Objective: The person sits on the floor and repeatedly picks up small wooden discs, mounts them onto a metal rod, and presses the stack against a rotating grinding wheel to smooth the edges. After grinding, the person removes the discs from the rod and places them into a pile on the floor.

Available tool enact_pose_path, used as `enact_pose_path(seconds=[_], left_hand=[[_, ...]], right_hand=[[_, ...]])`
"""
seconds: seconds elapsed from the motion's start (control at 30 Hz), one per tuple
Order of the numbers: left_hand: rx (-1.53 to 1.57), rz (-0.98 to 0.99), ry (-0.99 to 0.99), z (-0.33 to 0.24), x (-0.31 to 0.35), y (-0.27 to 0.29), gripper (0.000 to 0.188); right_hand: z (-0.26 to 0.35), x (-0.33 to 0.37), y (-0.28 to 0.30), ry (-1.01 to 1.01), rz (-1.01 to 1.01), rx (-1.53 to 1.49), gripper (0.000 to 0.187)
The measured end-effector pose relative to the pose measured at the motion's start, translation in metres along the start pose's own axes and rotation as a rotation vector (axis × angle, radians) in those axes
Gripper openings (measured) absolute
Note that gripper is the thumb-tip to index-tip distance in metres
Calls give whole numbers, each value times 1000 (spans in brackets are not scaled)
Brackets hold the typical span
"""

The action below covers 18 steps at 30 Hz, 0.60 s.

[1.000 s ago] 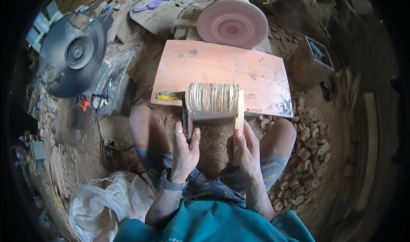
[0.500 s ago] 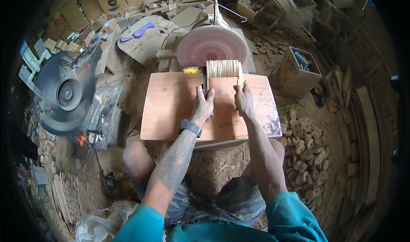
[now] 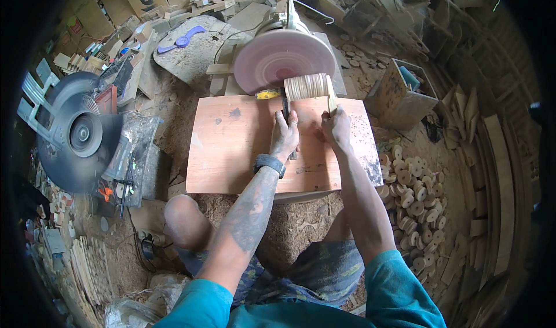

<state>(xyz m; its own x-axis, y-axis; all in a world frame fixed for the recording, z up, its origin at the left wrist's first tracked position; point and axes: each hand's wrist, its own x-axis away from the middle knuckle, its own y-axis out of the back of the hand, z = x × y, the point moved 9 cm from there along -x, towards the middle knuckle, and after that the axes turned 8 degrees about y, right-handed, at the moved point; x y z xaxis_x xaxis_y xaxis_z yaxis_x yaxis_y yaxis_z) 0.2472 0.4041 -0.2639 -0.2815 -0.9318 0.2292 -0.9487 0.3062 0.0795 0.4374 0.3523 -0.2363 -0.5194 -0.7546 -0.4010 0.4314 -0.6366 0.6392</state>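
Note:
A row of thin round wooden discs [image 3: 306, 87], packed face to face into a cylinder, is held at the lower edge of a large reddish sanding disc [image 3: 263, 55]. Whether the two touch, I cannot tell. My left hand [image 3: 285, 135] is closed around a black bar [image 3: 285, 105] at the left end of the row. A yellow piece [image 3: 267, 94] sticks out leftward from that bar. At the right end, my right hand [image 3: 336, 127] grips a pale wooden strip [image 3: 331, 96]. Both hands are above a light wooden board [image 3: 226, 148] in front of my knees.
Loose wooden discs [image 3: 417, 206] with centre holes are heaped right of the board. Behind them stands an open wooden box [image 3: 403, 90]. A fan [image 3: 84, 134] with blurred blades is at the left. Wood offcuts and sawdust surround me, and a purple object [image 3: 182, 40] lies far left.
The row of discs has shifted slightly right and now tilts, its right end higher. Both hands have moved a little right with it. The whole view has shifted slightly.

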Motion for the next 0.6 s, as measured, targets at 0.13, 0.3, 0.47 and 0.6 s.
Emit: enact_pose_path(seconds=[0.13, 0.3, 0.47, 0.6], left_hand=[[-60, -11, 10, -9, 6, -1, 47], [5, 37, 13, -11, 3, -3, 47], [-8, 28, 30, -8, 1, -11, 48], [-33, -2, 23, -11, 1, -17, 50]], right_hand=[[2, -2, 2, 24, -16, 75, 24], [-3, -6, 0, -2, -4, 52, 22], [-13, -8, 3, -52, 19, 75, 23], [-18, -8, 7, -44, 22, 90, 25]])
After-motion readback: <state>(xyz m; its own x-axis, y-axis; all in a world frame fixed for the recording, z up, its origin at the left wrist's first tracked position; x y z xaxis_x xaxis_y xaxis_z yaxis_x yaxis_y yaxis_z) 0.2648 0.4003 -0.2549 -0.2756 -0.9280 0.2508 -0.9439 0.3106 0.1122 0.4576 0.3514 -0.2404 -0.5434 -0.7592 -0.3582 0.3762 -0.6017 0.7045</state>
